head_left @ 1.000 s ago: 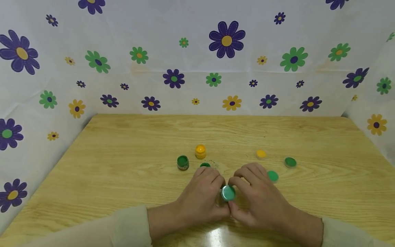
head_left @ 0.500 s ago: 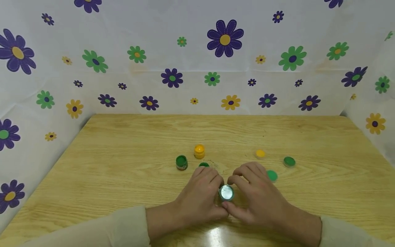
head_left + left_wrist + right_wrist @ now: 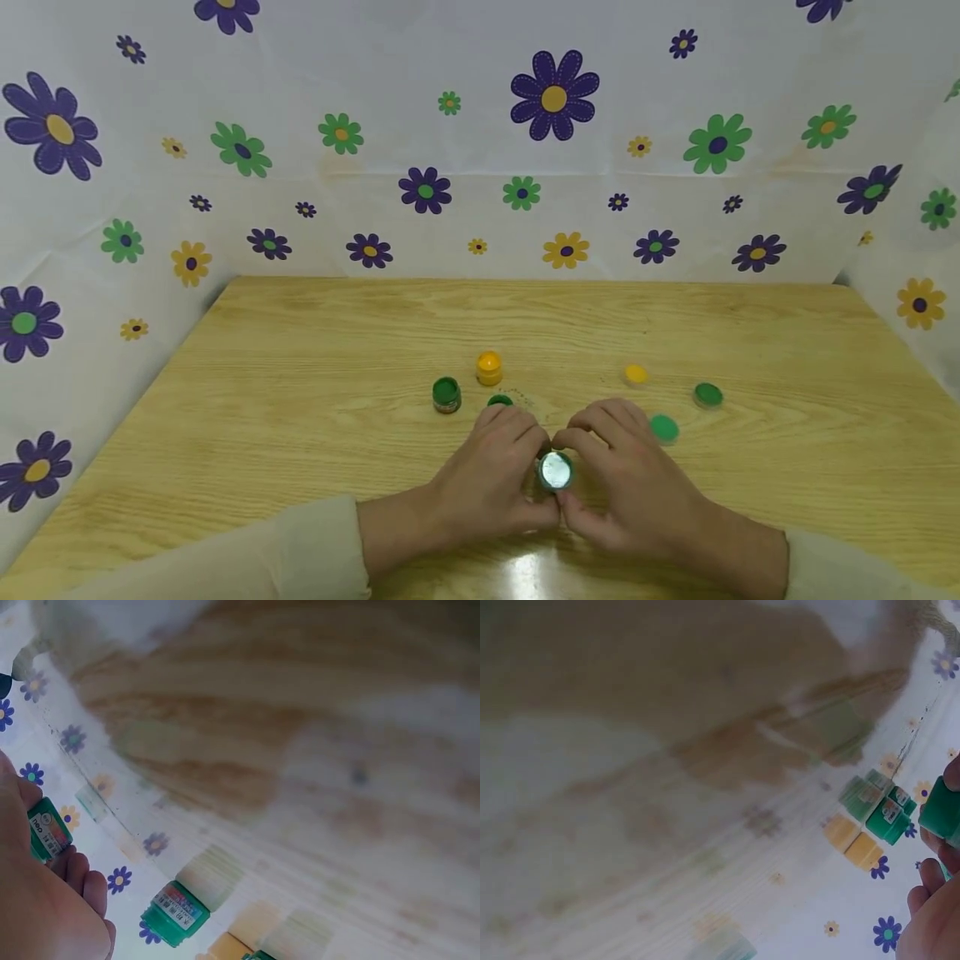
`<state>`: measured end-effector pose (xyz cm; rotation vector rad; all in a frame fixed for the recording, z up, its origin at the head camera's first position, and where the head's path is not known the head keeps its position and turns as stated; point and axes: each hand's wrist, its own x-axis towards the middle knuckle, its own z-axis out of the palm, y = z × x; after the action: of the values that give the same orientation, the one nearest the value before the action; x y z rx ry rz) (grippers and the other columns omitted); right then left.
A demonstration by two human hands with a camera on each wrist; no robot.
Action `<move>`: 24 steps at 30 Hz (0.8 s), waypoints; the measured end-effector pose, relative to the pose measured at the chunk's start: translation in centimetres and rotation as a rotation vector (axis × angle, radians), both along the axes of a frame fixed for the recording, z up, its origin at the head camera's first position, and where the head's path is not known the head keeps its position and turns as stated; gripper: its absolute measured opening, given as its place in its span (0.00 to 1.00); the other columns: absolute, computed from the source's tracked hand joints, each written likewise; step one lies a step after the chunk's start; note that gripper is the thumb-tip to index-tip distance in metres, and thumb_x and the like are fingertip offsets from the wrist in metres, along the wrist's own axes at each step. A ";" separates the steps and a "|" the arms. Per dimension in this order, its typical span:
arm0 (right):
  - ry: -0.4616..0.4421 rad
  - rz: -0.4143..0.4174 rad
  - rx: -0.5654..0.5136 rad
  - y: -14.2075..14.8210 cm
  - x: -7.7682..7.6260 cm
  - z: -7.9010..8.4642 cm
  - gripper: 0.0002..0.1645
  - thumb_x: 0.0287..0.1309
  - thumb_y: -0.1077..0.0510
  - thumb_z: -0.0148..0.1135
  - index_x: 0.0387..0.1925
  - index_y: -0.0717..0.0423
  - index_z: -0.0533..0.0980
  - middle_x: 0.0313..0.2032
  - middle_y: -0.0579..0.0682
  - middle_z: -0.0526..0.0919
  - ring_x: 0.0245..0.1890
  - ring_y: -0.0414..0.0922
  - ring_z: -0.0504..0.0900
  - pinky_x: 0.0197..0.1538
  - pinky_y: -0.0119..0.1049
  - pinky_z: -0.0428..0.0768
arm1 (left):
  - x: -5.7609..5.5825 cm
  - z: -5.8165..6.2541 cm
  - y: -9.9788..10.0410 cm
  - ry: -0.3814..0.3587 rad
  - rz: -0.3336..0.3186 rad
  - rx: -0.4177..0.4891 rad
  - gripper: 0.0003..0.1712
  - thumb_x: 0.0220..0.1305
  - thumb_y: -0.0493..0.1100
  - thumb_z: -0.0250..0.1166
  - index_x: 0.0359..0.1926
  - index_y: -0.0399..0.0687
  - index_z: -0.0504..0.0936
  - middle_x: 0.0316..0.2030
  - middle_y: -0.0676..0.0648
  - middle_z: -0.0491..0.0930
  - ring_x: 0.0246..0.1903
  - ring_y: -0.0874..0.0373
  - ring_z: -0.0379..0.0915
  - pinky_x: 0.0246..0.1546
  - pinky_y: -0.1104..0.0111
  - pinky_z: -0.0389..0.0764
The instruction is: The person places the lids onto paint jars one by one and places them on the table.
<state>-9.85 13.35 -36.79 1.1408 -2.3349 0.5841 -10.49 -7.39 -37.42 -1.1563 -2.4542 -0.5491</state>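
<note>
Low over the near middle of the table, both hands hold one small green paint jar (image 3: 556,472), its shiny round top facing up. My left hand (image 3: 491,475) grips the jar from the left, fingers curled at its far side. On the right, my right hand (image 3: 633,479) has its thumb at the jar's near edge and its index finger at the far edge. The left wrist view shows the jar's label (image 3: 49,834) between thumb and fingers. In the right wrist view the green jar (image 3: 941,810) shows beside the right fingers, partly cut off by the frame.
Beyond the left hand stand an open dark green paint jar (image 3: 446,395), a yellow paint jar (image 3: 489,368) and another green jar (image 3: 500,401), partly hidden. Right of these lie a yellow lid (image 3: 636,374), a dark green lid (image 3: 708,395) and a light green lid (image 3: 663,429).
The jar's top has turned from green to a bright white reflection, as the jar tilts slightly. Both hands keep nearly the same place and hold.
</note>
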 end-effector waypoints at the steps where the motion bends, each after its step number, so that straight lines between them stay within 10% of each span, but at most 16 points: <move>1: -0.007 -0.003 0.003 0.0 0.0 0.0 0.22 0.40 0.51 0.65 0.42 0.50 0.79 0.40 0.42 0.76 0.46 0.43 0.71 0.55 0.46 0.69 | 0.0 0.0 0.0 -0.002 -0.003 0.001 0.20 0.43 0.54 0.74 0.33 0.49 0.80 0.32 0.57 0.75 0.37 0.63 0.70 0.48 0.67 0.69; 24: -0.036 -0.022 0.039 0.2 0.0 0.1 0.22 0.42 0.46 0.68 0.41 0.50 0.78 0.41 0.41 0.76 0.47 0.42 0.72 0.57 0.45 0.70 | 0.2 0.0 0.3 0.026 0.027 -0.023 0.21 0.42 0.57 0.75 0.31 0.49 0.79 0.29 0.58 0.72 0.34 0.63 0.67 0.45 0.69 0.67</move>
<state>-9.88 13.54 -36.74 1.1290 -2.3955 0.5580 -10.31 -7.09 -37.41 -1.1303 -2.4563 -0.4965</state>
